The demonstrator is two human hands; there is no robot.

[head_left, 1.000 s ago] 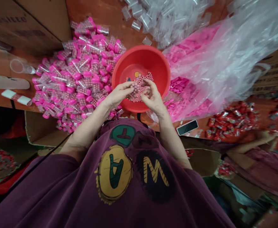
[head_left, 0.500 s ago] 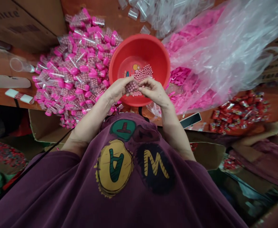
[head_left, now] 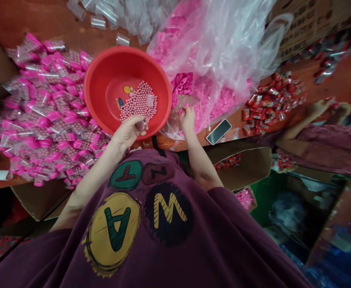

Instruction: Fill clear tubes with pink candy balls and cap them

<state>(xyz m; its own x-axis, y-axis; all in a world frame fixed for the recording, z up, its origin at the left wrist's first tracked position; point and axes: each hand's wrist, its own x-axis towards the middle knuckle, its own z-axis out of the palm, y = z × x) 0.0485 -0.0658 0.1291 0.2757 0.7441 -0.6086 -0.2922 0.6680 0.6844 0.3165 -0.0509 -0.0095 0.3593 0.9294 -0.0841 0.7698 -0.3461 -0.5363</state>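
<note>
A red plastic bowl [head_left: 103,76] sits on the wooden table and holds a small heap of pink beads [head_left: 139,102]. My left hand [head_left: 129,130] is curled at the bowl's near rim, fingers closed round a small clear tube with pink beads in it. My right hand [head_left: 187,118] has reached to the right of the bowl and its fingers pinch at loose pink caps [head_left: 183,84] lying at the mouth of a big clear plastic bag [head_left: 223,52].
A large heap of filled pink-capped tubes [head_left: 43,108] lies left of the bowl. Empty clear tubes [head_left: 103,14] lie at the back. A phone [head_left: 219,131] rests near the table edge. Red wrapped sweets [head_left: 268,100] and another person's arm [head_left: 307,120] are to the right.
My hands have come apart. The right hand left the bowl and moved right to the pink caps; the left stays at the rim with the tube. The view has swung to the right.
</note>
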